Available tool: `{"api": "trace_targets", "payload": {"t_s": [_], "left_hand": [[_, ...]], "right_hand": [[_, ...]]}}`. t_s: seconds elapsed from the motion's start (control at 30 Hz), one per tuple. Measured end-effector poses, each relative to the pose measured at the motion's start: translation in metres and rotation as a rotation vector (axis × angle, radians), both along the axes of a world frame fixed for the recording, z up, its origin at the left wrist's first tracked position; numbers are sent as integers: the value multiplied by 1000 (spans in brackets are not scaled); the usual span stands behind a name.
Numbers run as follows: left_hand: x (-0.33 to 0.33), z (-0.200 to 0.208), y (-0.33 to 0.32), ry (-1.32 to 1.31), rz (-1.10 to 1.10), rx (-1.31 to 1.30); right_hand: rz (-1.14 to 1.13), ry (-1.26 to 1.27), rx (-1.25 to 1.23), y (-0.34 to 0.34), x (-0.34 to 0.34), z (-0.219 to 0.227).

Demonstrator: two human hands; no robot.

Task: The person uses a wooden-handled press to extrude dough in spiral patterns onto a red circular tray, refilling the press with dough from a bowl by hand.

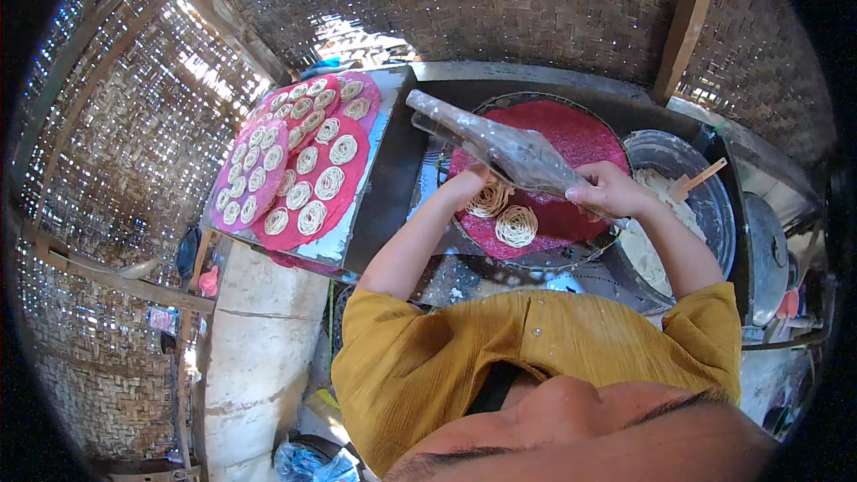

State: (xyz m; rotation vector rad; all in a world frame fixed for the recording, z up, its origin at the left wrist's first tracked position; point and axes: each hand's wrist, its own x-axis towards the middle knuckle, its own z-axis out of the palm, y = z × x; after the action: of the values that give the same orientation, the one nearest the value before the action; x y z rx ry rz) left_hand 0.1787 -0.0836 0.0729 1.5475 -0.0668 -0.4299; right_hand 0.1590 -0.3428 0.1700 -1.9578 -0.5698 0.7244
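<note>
A long hand press (504, 147), pale and smeared with dough, slants over a round tray (592, 252) lined with pink-red cloth (558, 118). My right hand (611, 189) is closed round its near right end. Under the press's middle, my left hand (471, 186) is closed against it, its fingertips partly hidden. Two coiled nests of pale dough strands lie on the cloth: one nest (489, 200) right by my left fingers, the other nest (516, 226) nearer me and to the right.
On the left, a table (386, 116) carries several pink cloth rounds (344, 145) covered with coiled nests. To the right stands a large basin (721, 214) of pale dough (644, 254) with a wooden-handled scraper (698, 180). A metal lid (766, 254) leans beyond it. Woven walls (500, 9) surround the workplace.
</note>
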Motion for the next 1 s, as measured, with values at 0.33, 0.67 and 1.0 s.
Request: {"api": "trace_targets", "payload": {"t_s": [0.33,0.67,1.0], "left_hand": [[-16,9,16,-680,-50,1007],[18,115,-8,-235,157,-1093],[70,47,-48,-203,41,-1331]], "right_hand": [[-190,-14,65,-18,0,-10],[-68,213,259,-39,-35,-6],[-181,172,-89,-70,-31,-2]]}}
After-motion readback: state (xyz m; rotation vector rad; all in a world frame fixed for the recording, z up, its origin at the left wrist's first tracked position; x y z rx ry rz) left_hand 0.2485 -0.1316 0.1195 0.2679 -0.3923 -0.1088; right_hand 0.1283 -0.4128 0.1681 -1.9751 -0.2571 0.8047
